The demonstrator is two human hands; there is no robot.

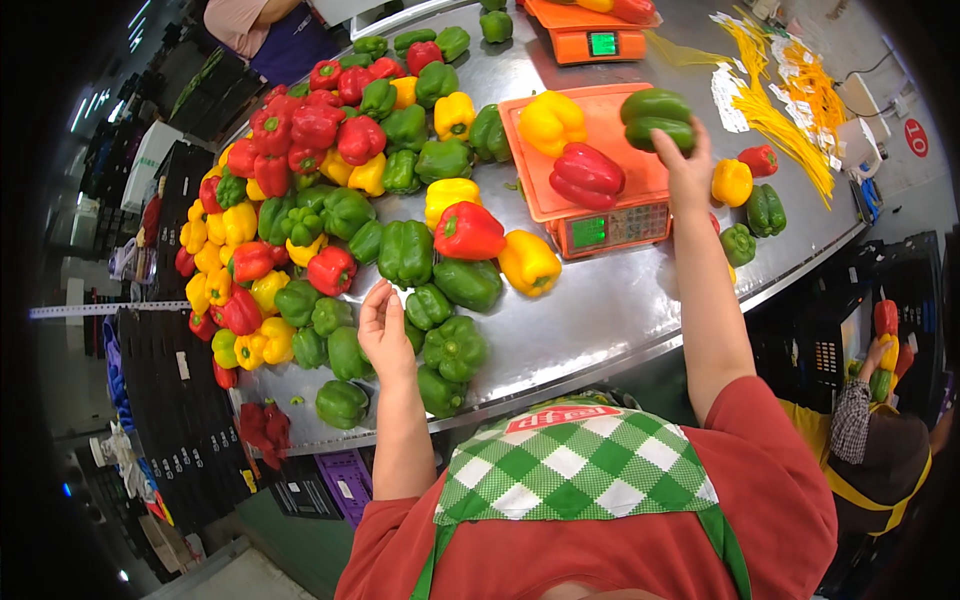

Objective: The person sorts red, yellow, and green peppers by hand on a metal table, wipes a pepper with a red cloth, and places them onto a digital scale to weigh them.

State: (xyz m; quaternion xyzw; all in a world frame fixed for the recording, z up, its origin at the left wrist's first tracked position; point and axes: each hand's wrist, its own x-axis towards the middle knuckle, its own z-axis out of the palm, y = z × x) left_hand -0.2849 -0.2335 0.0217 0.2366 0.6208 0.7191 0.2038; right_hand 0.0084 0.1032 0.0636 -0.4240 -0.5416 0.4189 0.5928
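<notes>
My right hand (pixel 690 154) grips a green bell pepper (pixel 657 118) over the right side of an orange weighing scale (pixel 600 180). On the scale's tray lie a yellow bell pepper (pixel 553 122) and a red bell pepper (pixel 587 176). The scale's small display (pixel 589 232) is lit green. My left hand (pixel 387 330) holds nothing that I can see, its fingers partly curled. It hovers among green bell peppers, just below a large green one (pixel 406 253). Near it are a red pepper (pixel 470 230) and a yellow pepper (pixel 529 262).
A big heap of mixed bell peppers (pixel 292 150) covers the left of the steel table (pixel 570 330). Behind stands a second orange scale (pixel 598 41). Yellow net bags with tags (pixel 780 127) lie at the right, near several loose peppers (pixel 733 182). Two other people (pixel 877 457) are nearby.
</notes>
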